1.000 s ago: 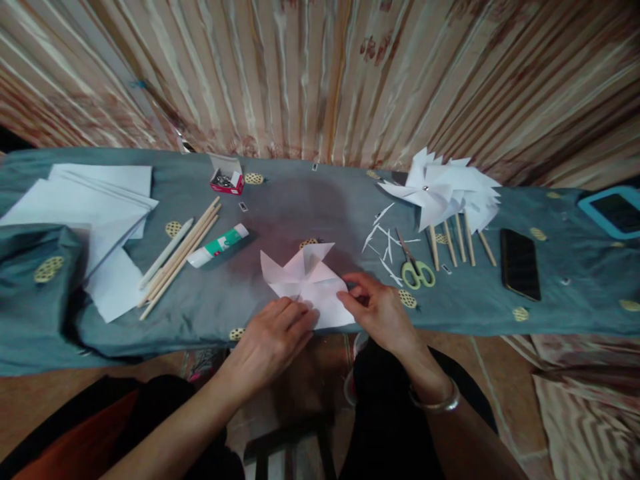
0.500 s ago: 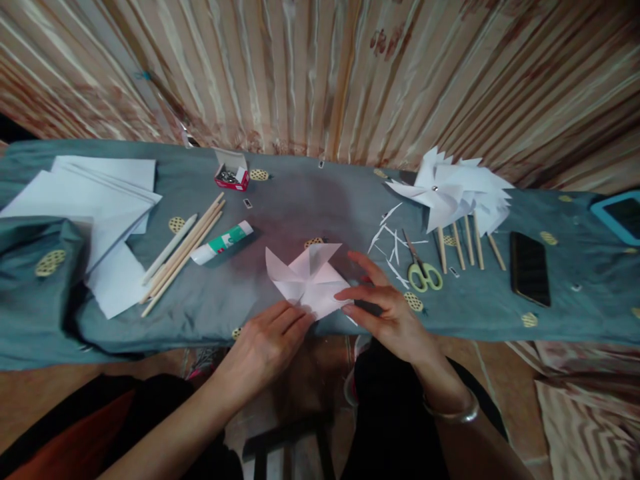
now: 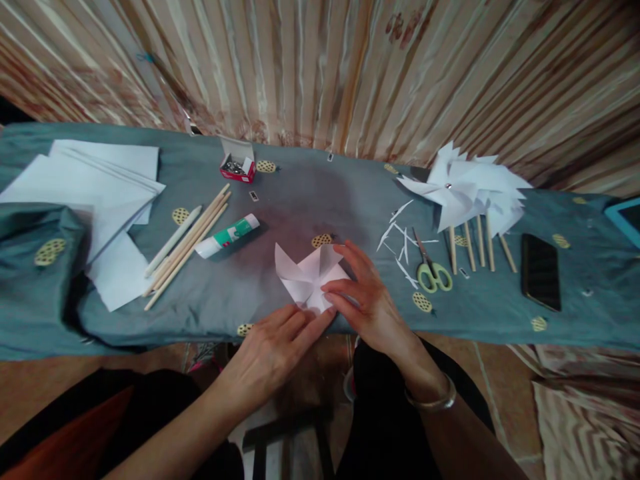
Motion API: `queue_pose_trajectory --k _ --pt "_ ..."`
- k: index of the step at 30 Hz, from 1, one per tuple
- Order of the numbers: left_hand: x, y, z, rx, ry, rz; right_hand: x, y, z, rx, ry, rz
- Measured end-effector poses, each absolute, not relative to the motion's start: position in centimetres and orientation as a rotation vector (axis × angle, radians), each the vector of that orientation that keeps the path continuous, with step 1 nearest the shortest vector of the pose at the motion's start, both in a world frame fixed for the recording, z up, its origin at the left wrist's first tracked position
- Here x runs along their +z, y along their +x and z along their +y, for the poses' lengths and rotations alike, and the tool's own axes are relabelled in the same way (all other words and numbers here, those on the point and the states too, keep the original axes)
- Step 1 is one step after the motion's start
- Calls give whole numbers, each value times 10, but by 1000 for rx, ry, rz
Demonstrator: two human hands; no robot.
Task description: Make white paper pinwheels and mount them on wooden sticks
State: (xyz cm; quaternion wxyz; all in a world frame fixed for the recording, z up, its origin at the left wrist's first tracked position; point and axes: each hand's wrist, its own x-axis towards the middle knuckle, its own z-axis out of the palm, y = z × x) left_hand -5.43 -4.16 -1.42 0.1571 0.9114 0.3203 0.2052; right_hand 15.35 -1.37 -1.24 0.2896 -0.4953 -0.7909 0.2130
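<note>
A white paper pinwheel point(image 3: 306, 283), its blades folded towards the middle, lies near the front edge of the cloth-covered table. My left hand point(image 3: 275, 343) holds its lower edge, with the fingers together and the tips resting on the paper. From the right, my right hand point(image 3: 367, 300) has its bent fingers on the right-hand blades, close to the centre. The fingertips of both hands almost meet at the lower right of the pinwheel. Part of the right side is hidden under my right hand.
Left are white paper sheets point(image 3: 107, 180), wooden sticks point(image 3: 187, 247), a glue stick point(image 3: 229, 235) and a red box of metal pins point(image 3: 239, 170). Right are paper scraps point(image 3: 400, 230), green-handled scissors point(image 3: 434, 277), finished pinwheels point(image 3: 465, 187) on sticks and a phone point(image 3: 541, 272). A curtain point(image 3: 300, 73) hangs behind.
My right hand has moved left over the pinwheel, its fingers closing in on the middle. My left fingers reach further right along the lower edge. The whole view has shifted slightly.
</note>
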Motion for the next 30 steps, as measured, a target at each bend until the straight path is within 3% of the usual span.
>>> queue_pose_trajectory --k 30 --pt "-18 -50 -39 665 2578 928 -19 142 -12 371 -1407 -2169"
